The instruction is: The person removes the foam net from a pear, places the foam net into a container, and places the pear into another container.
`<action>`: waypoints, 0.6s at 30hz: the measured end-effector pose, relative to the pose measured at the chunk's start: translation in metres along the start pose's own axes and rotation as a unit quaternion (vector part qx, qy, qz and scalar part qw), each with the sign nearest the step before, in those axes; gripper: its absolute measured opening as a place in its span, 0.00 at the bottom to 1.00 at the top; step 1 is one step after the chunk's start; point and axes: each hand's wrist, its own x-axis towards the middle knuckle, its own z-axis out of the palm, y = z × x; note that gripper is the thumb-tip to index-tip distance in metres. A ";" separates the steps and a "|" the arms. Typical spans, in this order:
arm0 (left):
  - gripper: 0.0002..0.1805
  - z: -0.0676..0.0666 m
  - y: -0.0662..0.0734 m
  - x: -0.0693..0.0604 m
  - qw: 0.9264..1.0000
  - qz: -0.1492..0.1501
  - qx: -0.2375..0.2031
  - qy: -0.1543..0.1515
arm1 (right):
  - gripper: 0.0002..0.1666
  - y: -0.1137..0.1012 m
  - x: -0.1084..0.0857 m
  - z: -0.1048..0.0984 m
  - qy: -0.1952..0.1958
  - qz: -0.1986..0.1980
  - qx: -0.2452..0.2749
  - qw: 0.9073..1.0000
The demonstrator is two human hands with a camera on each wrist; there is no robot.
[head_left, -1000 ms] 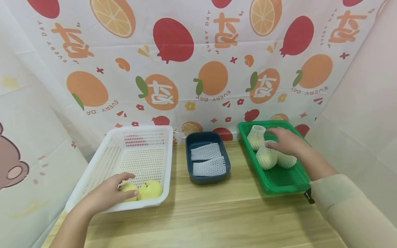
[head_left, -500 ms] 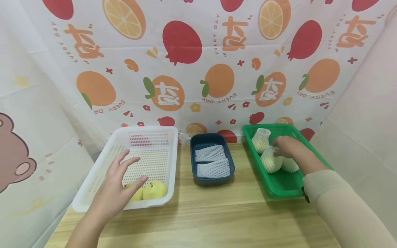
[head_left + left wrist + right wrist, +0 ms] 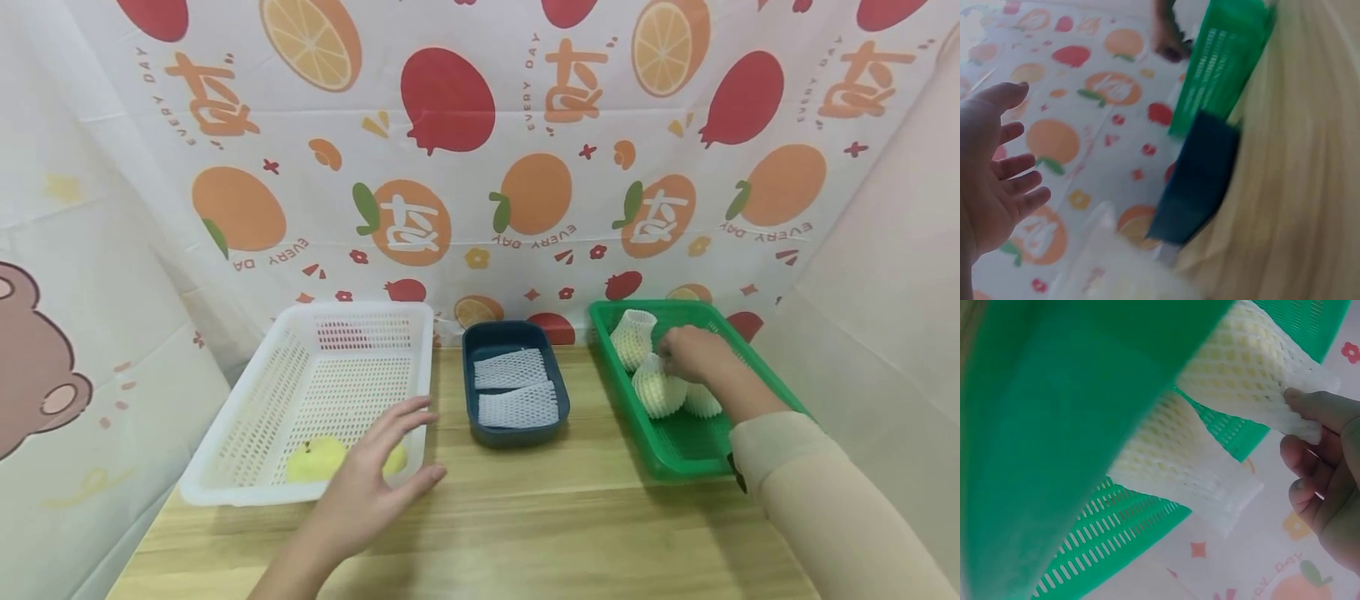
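In the head view my right hand (image 3: pixel 697 358) reaches into the green basket (image 3: pixel 651 450). It pinches the gathered end of a white foam net around a pale round fruit (image 3: pixel 658 393); the right wrist view shows thumb and fingers on the net (image 3: pixel 1310 425). Another netted fruit (image 3: pixel 632 337) stands behind it, and a third (image 3: pixel 702 402) is partly hidden by my hand. My left hand (image 3: pixel 367 483) hovers with spread fingers over the front right corner of the white basket (image 3: pixel 247 496), holding nothing. Two yellow-green fruits (image 3: pixel 317 460) lie there, one mostly covered by that hand.
Between the baskets stands a dark blue tray (image 3: pixel 517 437) with two flat white foam nets (image 3: pixel 519 406) inside. All three containers rest on a wooden table (image 3: pixel 510 533), close to a fruit-print cloth (image 3: pixel 465 217) hanging behind.
My left hand has moved right, from the left fruit to the right one, staying empty. My right hand has come down onto the front netted fruit and taken hold of its net.
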 end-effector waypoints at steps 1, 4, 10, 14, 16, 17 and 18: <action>0.29 0.006 0.000 0.001 1.000 0.002 -0.016 -0.011 | 0.09 0.000 -0.001 -0.001 0.011 0.002 0.002 1.000; 0.30 0.024 -0.001 0.005 0.996 -0.003 -0.078 -0.044 | 0.06 0.000 -0.005 -0.009 0.043 0.008 0.015 0.999; 0.31 0.058 -0.003 0.015 0.958 -0.079 -0.248 -0.121 | 0.06 -0.012 -0.019 -0.034 0.109 0.014 0.049 0.993; 0.27 0.082 -0.001 0.024 0.907 -0.137 -0.369 -0.151 | 0.07 -0.028 -0.031 -0.049 0.155 0.001 0.055 0.986; 0.29 0.094 0.001 0.029 0.869 -0.166 -0.438 -0.158 | 0.07 -0.040 -0.037 -0.055 0.178 -0.018 0.058 0.982; 0.30 0.100 0.002 0.032 0.847 -0.184 -0.472 -0.160 | 0.07 -0.046 -0.040 -0.058 0.191 -0.029 0.060 0.979; 0.32 0.106 0.004 0.034 0.825 -0.198 -0.505 -0.160 | 0.07 -0.052 -0.043 -0.060 0.199 -0.040 0.063 0.977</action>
